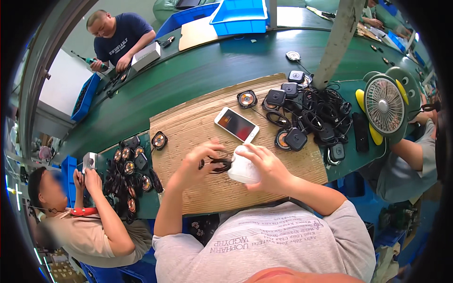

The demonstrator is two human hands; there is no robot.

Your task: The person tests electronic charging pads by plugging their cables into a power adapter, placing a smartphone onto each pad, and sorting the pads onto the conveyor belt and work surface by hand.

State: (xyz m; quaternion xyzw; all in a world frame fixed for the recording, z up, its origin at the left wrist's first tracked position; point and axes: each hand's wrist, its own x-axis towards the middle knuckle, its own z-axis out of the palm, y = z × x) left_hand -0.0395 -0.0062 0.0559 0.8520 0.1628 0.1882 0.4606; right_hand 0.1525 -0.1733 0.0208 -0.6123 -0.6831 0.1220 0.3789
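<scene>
Head view puts your hands right over the corrugated brown cardboard sheet [198, 188], close to your chest. Your right hand [265, 166] is wrapped around a rounded white plastic housing [241, 170], fingers curled over its top and gripping it firmly just above the cardboard. Your left hand [200, 158] is pinching a looped black cable [218, 164] that runs up against the left side of that housing; the fingertips are closed on the cable, not loose.

If you're feeding that cable into the shell, I'd say keep the housing pressed steady with the right and let the left do only the fine work. Keep the loop small so it doesn't snag, and don't yank near the joint.

Just past your hands lies a white smartphone with a reddish lit screen [237, 124], flat on the cardboard, apart from your fingers. To its right sits a tangled pile of black square modules with cords [306, 113]. A round speaker-like disc with a copper centre [247, 99] rests near the cardboard's far edge. Left of the sheet there's another heap of small round copper-centred parts [128, 177] on the green table [198, 75]. Farther right stands a green desk fan [386, 106], and blue plastic bins [238, 18] sit at the far side.
</scene>
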